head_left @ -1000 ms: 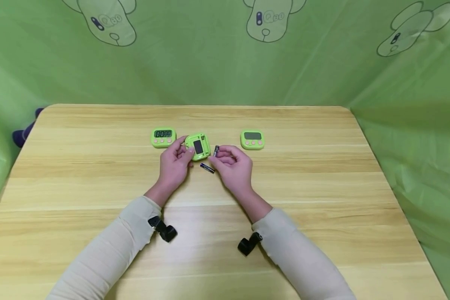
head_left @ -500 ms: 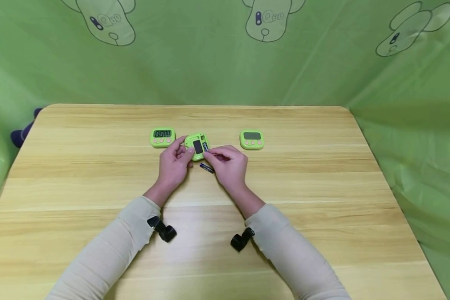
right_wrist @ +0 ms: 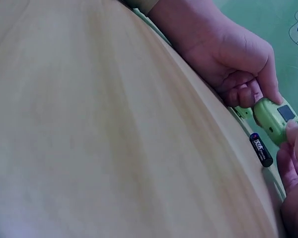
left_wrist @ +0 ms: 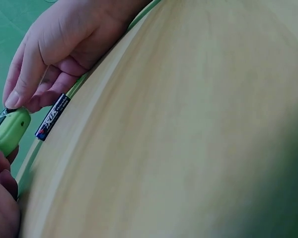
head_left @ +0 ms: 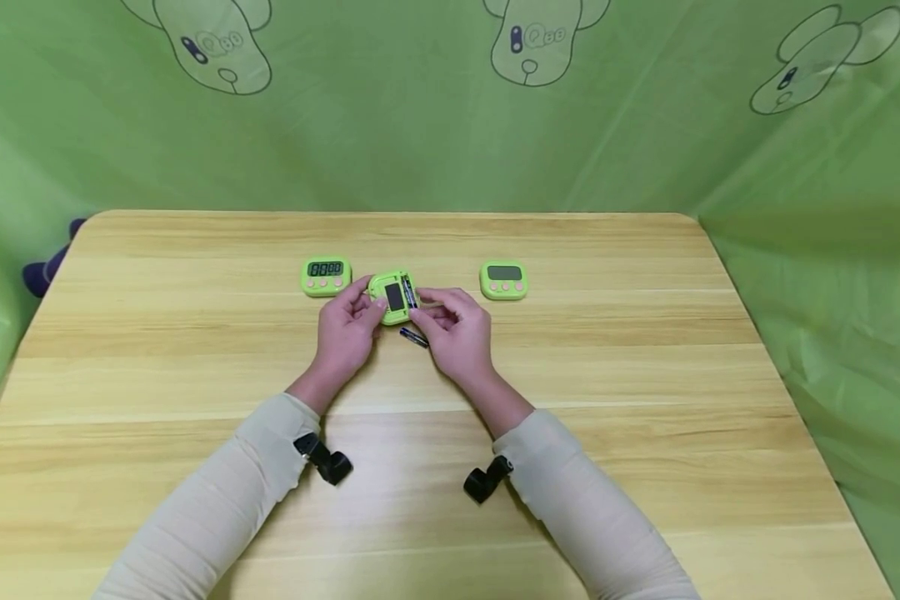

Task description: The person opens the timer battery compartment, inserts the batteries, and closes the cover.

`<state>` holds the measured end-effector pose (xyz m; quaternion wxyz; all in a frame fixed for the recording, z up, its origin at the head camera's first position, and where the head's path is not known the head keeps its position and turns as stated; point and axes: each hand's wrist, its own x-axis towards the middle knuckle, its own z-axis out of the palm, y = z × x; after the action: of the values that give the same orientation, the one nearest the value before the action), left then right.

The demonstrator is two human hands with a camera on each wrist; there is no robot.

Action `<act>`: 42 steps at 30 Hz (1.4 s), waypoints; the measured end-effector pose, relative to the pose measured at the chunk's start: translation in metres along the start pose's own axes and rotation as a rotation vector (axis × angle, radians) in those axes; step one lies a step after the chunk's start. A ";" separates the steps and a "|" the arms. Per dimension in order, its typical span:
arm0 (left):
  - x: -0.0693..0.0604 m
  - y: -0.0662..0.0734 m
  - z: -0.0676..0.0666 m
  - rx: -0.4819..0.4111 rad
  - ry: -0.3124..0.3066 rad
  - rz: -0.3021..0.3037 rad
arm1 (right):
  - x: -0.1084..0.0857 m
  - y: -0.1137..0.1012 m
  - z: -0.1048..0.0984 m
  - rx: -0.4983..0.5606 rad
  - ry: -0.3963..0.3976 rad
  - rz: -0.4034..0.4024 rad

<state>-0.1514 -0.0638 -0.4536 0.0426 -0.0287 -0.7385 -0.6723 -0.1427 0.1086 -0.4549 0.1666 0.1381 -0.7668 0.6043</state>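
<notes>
My left hand [head_left: 343,335] grips a lime-green digital timer [head_left: 394,297], back up, with its thumb on the face beside a dark rectangle. Along the timer's right side, a dark AAA battery [head_left: 408,290] lies in the uncovered battery slot. The thumb of my right hand [head_left: 459,335] presses that battery's near end, and its fingers curl against the timer's right edge. Below the timer, a second AAA battery [head_left: 414,337] rests on the table; the left wrist view shows this loose battery [left_wrist: 52,117] with its printed label, close to the right hand's fingers.
A green timer [head_left: 326,277] reading 00:00 lies just left of the held one. Another green timer [head_left: 504,280] with a blank screen lies to the right. The wooden table [head_left: 390,533] ends at a green curtain [head_left: 420,150] behind.
My right hand has moved left to the timer, bringing the battery from beside it into the slot. The left hand and the loose battery have stayed about where they were.
</notes>
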 end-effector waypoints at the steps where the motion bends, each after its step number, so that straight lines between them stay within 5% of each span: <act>1: 0.000 -0.001 -0.001 0.003 0.003 0.008 | 0.000 0.002 0.000 0.002 -0.010 0.024; 7: 0.000 -0.001 -0.002 0.011 -0.013 0.020 | 0.004 0.003 0.000 0.034 -0.073 0.146; 16: 0.000 0.001 -0.001 -0.004 -0.051 0.004 | 0.011 0.002 -0.002 0.148 -0.025 0.228; 21: -0.001 0.001 0.001 0.016 -0.038 0.007 | 0.012 -0.019 -0.002 0.145 -0.004 0.228; 28: -0.001 0.000 0.002 0.061 -0.003 0.022 | 0.002 -0.008 -0.004 0.008 0.022 0.178; 35: 0.000 -0.003 0.001 0.070 -0.005 0.032 | -0.012 -0.009 -0.034 -0.248 0.100 0.086; 42: -0.001 0.000 0.001 0.078 -0.015 0.018 | -0.018 -0.009 -0.057 -0.417 0.125 0.127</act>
<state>-0.1505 -0.0624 -0.4539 0.0441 -0.0388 -0.7641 -0.6425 -0.1178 0.1625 -0.4418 0.2004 0.0142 -0.8705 0.4493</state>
